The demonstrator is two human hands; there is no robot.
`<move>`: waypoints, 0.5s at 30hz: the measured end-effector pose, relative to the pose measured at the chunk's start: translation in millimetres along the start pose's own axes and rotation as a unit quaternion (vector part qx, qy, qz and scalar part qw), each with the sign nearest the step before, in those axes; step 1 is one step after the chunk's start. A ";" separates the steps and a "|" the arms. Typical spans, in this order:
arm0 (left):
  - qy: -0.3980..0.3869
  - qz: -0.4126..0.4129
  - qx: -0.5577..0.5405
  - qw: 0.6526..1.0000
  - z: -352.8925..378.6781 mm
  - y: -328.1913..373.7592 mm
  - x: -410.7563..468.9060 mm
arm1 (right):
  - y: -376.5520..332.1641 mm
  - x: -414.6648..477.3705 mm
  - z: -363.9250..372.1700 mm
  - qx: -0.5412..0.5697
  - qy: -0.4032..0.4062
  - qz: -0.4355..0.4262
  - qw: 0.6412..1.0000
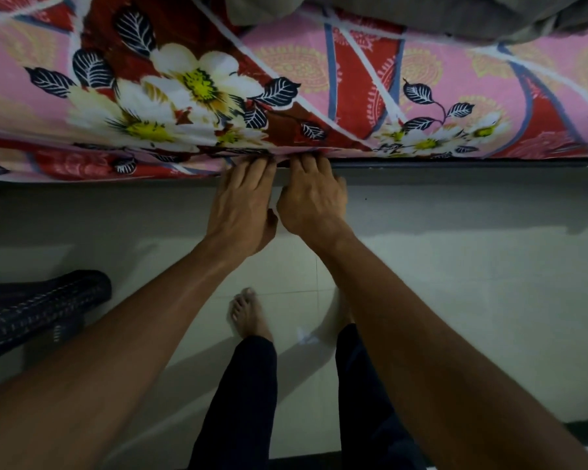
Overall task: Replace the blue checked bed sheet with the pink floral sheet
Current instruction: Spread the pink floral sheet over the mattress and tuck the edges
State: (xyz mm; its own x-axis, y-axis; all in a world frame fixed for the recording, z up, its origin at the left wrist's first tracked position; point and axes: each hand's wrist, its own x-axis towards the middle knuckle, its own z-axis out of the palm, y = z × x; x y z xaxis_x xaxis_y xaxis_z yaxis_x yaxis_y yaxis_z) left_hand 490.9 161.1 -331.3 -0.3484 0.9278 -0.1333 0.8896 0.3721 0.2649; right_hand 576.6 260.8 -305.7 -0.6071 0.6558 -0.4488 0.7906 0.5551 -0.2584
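Note:
The pink floral sheet (286, 83), with white flowers, dark leaves and red bands, covers the mattress across the top of the view. Its lower edge hangs loose at the left and lies under the mattress at the right. My left hand (241, 205) and my right hand (314, 201) are side by side at the mattress's bottom edge, palms down. Their fingertips press into the sheet's edge where mattress meets the dark bed frame (455, 163), and the tips are hidden there. No blue checked sheet is in view.
Grey bedding (455, 15) is piled at the top right on the bed. A dark woven object (38, 307) stands on the floor at the left. Pale floor tiles (472, 300) stretch below the bed, where my bare feet and dark trousers stand.

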 end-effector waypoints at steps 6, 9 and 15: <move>-0.072 -0.012 0.022 0.997 -3.3 -0.9 26.2 | -7.3 -17.0 13.0 0.011 0.019 -0.047 0.999; -0.034 0.008 -0.028 0.999 -1.2 -6.8 15.2 | -7.4 -7.7 18.5 -0.027 0.031 -0.081 0.996; -0.020 0.006 -0.011 1.000 -2.7 -20.9 -16.3 | -8.1 12.5 16.7 -0.018 0.031 -0.088 0.996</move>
State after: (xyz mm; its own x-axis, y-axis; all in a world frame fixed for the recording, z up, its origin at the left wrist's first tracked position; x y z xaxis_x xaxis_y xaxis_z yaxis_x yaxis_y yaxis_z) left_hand 477.2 138.3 -332.1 -0.3252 0.9305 -0.1683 0.8870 0.3619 0.2868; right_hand 564.0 255.9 -323.5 -0.7400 0.5772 -0.3453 0.6695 0.6810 -0.2966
